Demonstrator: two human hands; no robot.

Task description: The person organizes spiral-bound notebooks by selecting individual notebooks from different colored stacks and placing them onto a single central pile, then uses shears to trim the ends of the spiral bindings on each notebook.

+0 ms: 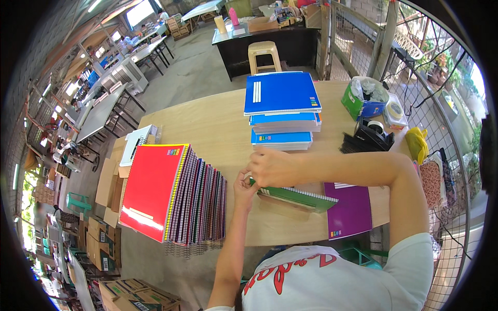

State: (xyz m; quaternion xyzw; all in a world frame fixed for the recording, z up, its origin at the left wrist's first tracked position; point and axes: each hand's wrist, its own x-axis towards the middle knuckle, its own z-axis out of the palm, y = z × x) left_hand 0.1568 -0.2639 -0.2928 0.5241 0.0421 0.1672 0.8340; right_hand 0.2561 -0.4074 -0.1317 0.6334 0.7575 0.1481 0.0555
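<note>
At the far left edge of the wooden table (218, 124) lies a small pile of white notebooks (136, 144), and just right of it a long leaning row of spiral notebooks (199, 199) fills the near-left part of the top, a red-covered one (151, 189) facing up at its left end and the wire bindings of the others fanned out to the right. Right of that row, at the near middle, the left hand (244, 187) comes up from the near edge with its fingers curled in a pinch at the left end of a green spiral notebook (298, 197); exactly what the fingertips have hold of is hidden by the hand itself. The right hand (272, 167) reaches across from the right and rests over the same end, fingers bent down onto the green cover, gripping or pressing it, though I cannot tell which. The green notebook lies on the near middle of the table, touching a purple notebook (351, 210) that lies flat to its right. Farther back stands a stack of blue notebooks (282, 111), and at the far right a black tape dispenser (369, 136) and a green box (363, 101). Judging by the piles, much seems already sorted, with the green and purple ones still loose.
</note>
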